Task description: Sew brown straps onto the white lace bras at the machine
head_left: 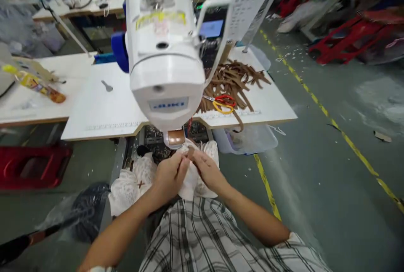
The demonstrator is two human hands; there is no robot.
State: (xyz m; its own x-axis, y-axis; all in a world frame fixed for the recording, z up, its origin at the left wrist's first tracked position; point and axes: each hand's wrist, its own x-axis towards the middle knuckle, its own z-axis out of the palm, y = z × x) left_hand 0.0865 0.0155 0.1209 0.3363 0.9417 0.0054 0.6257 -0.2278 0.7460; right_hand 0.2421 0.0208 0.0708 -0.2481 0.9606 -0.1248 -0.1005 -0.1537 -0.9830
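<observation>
Just in front of the white sewing machine (167,78), my left hand (170,173) and my right hand (208,171) meet, both with fingers closed. A small brown fabric strip (190,153) shows between their fingertips. White fabric (189,183) hangs beneath my hands, and part of it lies by the machine's arm end. More white lacy fabric (124,188) is bunched to the left, with a small brown cross-shaped piece on it. Whether each hand also grips the white fabric is hard to see.
A pile of brown strips (233,78) lies on the white table (94,95), with red and yellow scissors (224,103) on its near side. Below the right edge sits a clear plastic bin (249,139). A bottle (38,84) lies at left; a red stool (34,166) stands below.
</observation>
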